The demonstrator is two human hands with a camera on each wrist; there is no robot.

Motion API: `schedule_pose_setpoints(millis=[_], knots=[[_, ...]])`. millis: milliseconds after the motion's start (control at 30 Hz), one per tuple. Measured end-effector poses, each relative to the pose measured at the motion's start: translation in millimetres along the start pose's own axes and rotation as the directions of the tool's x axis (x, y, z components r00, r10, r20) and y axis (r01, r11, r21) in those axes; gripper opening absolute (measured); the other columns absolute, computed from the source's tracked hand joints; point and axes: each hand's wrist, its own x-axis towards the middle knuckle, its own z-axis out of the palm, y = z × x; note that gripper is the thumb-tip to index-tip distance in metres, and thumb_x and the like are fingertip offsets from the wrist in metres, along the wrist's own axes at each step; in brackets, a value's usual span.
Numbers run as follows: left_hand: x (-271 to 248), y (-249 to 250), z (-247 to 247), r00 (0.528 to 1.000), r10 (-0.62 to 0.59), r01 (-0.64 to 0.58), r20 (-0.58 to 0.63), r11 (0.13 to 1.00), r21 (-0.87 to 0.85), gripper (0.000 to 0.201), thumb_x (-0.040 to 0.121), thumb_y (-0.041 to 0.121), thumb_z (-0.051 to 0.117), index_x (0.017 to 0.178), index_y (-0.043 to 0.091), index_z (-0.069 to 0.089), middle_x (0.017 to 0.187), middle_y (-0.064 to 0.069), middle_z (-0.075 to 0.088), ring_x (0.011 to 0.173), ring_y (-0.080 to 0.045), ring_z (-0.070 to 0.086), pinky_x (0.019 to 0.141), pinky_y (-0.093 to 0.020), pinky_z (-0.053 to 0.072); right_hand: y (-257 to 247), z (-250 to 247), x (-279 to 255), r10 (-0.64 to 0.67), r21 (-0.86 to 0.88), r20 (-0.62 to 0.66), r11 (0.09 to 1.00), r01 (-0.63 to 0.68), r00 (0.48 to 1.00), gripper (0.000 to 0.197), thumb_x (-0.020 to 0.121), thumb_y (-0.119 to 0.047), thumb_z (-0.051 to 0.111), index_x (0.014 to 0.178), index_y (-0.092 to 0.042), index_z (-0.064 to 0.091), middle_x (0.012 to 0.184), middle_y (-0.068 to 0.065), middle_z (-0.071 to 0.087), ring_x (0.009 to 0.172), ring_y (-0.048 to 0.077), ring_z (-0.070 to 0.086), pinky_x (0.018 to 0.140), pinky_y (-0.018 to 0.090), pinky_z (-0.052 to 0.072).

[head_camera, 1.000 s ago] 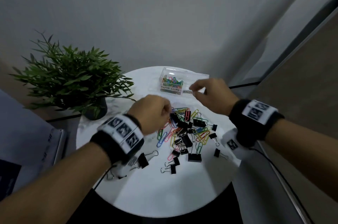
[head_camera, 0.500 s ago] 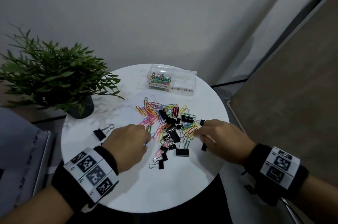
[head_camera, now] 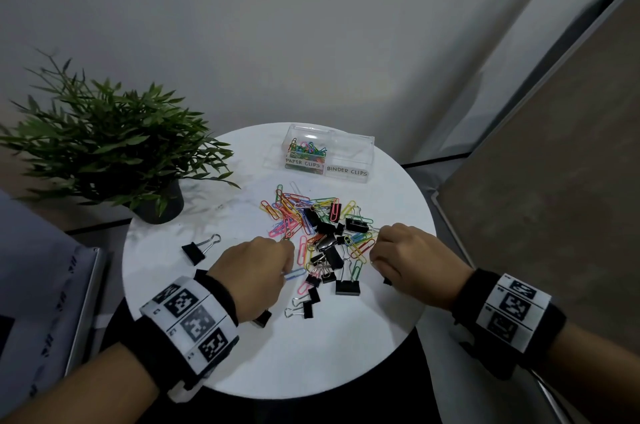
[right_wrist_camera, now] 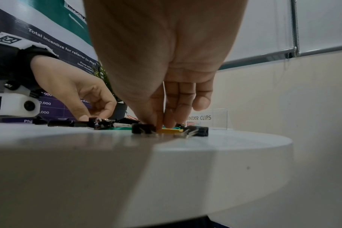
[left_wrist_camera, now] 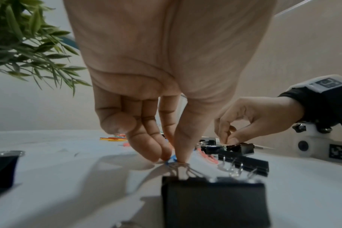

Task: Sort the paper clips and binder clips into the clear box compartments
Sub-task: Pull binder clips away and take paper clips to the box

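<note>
A clear box (head_camera: pixel 349 146) stands at the table's far side. Its PAPER CLIPS compartment (head_camera: pixel 306 151) holds coloured clips; nothing shows in the BINDER CLIPS compartment (head_camera: pixel 348 160). A mixed pile of coloured paper clips and black binder clips (head_camera: pixel 320 233) lies mid-table. At the pile's near left edge my left hand (head_camera: pixel 278 261) pinches a blue paper clip (left_wrist_camera: pixel 171 159) against the tabletop. Over on the pile's right edge, my right hand (head_camera: pixel 377 255) has its thumb and fingers curled down on a small black binder clip (right_wrist_camera: pixel 142 128), beside a yellow paper clip (right_wrist_camera: pixel 171 131).
The round white table (head_camera: pixel 311 354) has a potted plant (head_camera: pixel 104 153) at its back left. One binder clip (head_camera: pixel 201 248) lies apart on the left, another (head_camera: pixel 262 318) by my left wrist. A grey panel (head_camera: pixel 554 181) rises to the right.
One second ago my right hand was up by the box; it has come back down to the pile's right edge. My left hand has dropped to the pile's near left edge.
</note>
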Motion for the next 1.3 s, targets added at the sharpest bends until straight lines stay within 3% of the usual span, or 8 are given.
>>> schedule_pose_setpoints(millis=[167, 300, 467, 600, 833, 933, 1100, 1300], knots=[[4.6, -3.5, 1.1, 0.997, -0.023, 0.029, 0.069, 0.995, -0.095, 0.021, 0.086, 0.013, 0.048, 0.103, 0.025, 0.051, 0.092, -0.002, 0.066, 0.088, -0.025, 0.061, 0.076, -0.035, 0.050, -1.3, -3.6, 1.5, -0.020, 0.004, 0.052, 1.000, 0.020, 0.998, 0.024, 0.089, -0.023, 0.041, 0.078, -0.020, 0.063, 0.079, -0.003, 0.057, 0.072, 0.020, 0.052, 0.064, 0.030, 0.044], [4.8, -3.5, 3.8, 0.995, -0.022, 0.033, 0.095, 0.992, -0.125, 0.026, 0.086, 0.013, 0.044, 0.110, 0.023, 0.046, 0.086, 0.000, 0.056, 0.089, -0.026, 0.057, 0.072, -0.031, 0.044, 6.3, -9.2, 3.4, 0.002, -0.031, 0.117, 1.000, 0.002, 0.993, 0.018, 0.087, -0.017, 0.050, 0.088, -0.021, 0.067, 0.086, -0.003, 0.059, 0.078, 0.022, 0.054, 0.068, 0.033, 0.046], [-4.3, 6.3, 10.7, 1.000, 0.004, -0.001, 0.012, 0.971, -0.238, 0.021, 0.084, 0.013, 0.043, 0.098, 0.026, 0.036, 0.068, 0.003, 0.048, 0.067, -0.025, 0.049, 0.063, -0.034, 0.041, 11.6, -15.5, 10.3, -0.029, -0.044, 0.188, 0.998, 0.038, 0.982, 0.023, 0.090, -0.026, 0.042, 0.087, -0.022, 0.065, 0.089, -0.005, 0.057, 0.081, 0.018, 0.051, 0.072, 0.032, 0.044], [-4.3, 10.6, 13.4, 1.000, -0.011, 0.010, -0.004, 0.983, -0.186, 0.015, 0.084, 0.012, 0.041, 0.080, 0.026, 0.046, 0.078, 0.003, 0.049, 0.079, -0.025, 0.054, 0.066, -0.031, 0.042, 8.4, -19.3, 16.2, -0.044, -0.007, 0.178, 0.999, 0.046, 0.983, 0.032, 0.090, -0.030, 0.028, 0.080, -0.018, 0.056, 0.081, -0.002, 0.057, 0.074, 0.022, 0.050, 0.069, 0.035, 0.045], [0.2, 14.0, 16.2, 0.999, -0.037, 0.036, -0.004, 0.989, -0.141, 0.015, 0.088, 0.033, 0.050, 0.084, 0.020, 0.056, 0.096, -0.001, 0.056, 0.090, -0.023, 0.057, 0.081, -0.037, 0.049, -3.3, -25.4, 15.6, 0.107, 0.214, 0.070, 0.970, -0.120, 0.992, 0.013, 0.095, -0.022, 0.046, 0.103, -0.024, 0.055, 0.083, -0.002, 0.064, 0.076, 0.022, 0.056, 0.068, 0.035, 0.046], [3.5, 13.7, 18.3, 0.999, -0.041, 0.039, -0.008, 0.991, -0.124, 0.025, 0.089, 0.045, 0.053, 0.086, 0.020, 0.056, 0.099, 0.000, 0.056, 0.095, -0.023, 0.056, 0.084, -0.036, 0.048, -8.1, -24.3, 19.8, 0.171, 0.294, 0.044, 0.940, -0.176, 0.984, 0.014, 0.090, -0.014, 0.048, 0.091, -0.023, 0.060, 0.074, -0.001, 0.066, 0.071, 0.021, 0.057, 0.066, 0.036, 0.048], [9.3, 14.5, 18.7, 0.999, -0.022, 0.019, -0.025, 0.993, -0.119, 0.022, 0.092, 0.033, 0.055, 0.083, 0.014, 0.060, 0.098, -0.005, 0.060, 0.093, -0.028, 0.059, 0.082, -0.037, 0.051, -17.5, -17.7, 30.0, 0.285, 0.308, 0.138, 0.898, -0.314, 0.949, 0.025, 0.081, -0.007, 0.047, 0.085, -0.016, 0.070, 0.085, 0.003, 0.071, 0.081, 0.023, 0.062, 0.073, 0.035, 0.053], [11.9, 11.7, 18.9, 0.999, -0.032, 0.036, 0.021, 0.983, -0.179, 0.019, 0.090, 0.027, 0.054, 0.075, 0.016, 0.058, 0.093, -0.005, 0.064, 0.088, -0.027, 0.061, 0.080, -0.037, 0.052, -32.9, -11.1, 31.0, 0.299, 0.096, 0.138, 0.945, -0.313, 0.944, 0.031, 0.086, -0.028, 0.054, 0.065, -0.006, 0.052, 0.073, 0.010, 0.058, 0.072, 0.030, 0.055, 0.060, 0.033, 0.042]])
